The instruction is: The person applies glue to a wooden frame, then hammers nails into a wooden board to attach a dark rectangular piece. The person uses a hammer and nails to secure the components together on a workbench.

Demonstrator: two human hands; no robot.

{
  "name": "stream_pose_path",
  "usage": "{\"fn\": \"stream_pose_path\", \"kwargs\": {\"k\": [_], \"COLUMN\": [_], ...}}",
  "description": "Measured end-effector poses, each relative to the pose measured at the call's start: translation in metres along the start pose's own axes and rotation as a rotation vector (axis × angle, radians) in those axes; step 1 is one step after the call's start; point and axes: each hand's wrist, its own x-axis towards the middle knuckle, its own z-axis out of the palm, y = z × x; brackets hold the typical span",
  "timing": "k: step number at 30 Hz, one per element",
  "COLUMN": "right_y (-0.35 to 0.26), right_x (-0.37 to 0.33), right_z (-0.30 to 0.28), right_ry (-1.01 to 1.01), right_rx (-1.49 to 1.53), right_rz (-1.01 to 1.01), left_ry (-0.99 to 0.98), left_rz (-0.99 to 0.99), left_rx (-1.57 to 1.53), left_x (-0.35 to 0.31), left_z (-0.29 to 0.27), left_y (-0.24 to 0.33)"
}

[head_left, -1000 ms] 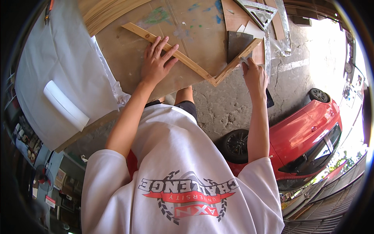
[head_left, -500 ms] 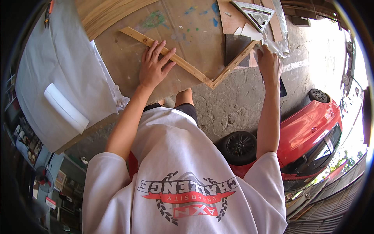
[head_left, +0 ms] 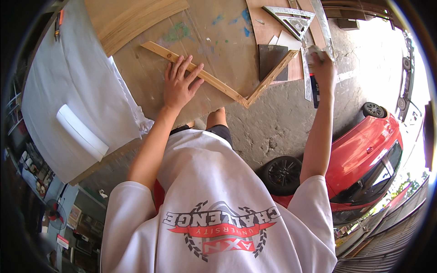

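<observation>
Wooden frame corner [head_left: 236,93], two pale strips meeting in a V on brown workbench [head_left: 218,50], left hand [head_left: 178,86] flat, fingers spread on left strip, right hand [head_left: 322,68] pinching small pale object beyond right strip, metal set square [head_left: 291,18] far right, white sheet [head_left: 68,91] left, red car [head_left: 364,154] below right.

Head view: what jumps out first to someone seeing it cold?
The left hand lies flat on a wooden L-shaped frame on the plywood table at top centre. The right hand grips something pale at the table's right edge. A red car sits lower right.
</observation>
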Motion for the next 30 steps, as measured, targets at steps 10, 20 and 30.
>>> {"fn": "stream_pose_path", "kwargs": {"k": [10, 20, 30], "right_y": [0.044, 0.049, -0.006], "right_x": [-0.099, -0.175, -0.147], "right_z": [-0.107, -0.151, -0.092], "right_ry": [0.175, 0.253, 0.037], "right_rx": [1.623, 1.693, 1.157], "right_rz": [0.259, 0.091, 0.146], "left_ry": [-0.474, -0.289, -0.123], "left_rz": [0.398, -0.082, -0.149], "left_rx": [-0.069, -0.548, -0.450], "left_x": [0.071, 0.071, 0.062], "left_z": [-0.044, -0.112, -0.043], "left_y": [-0.006, 0.064, 0.082]}}
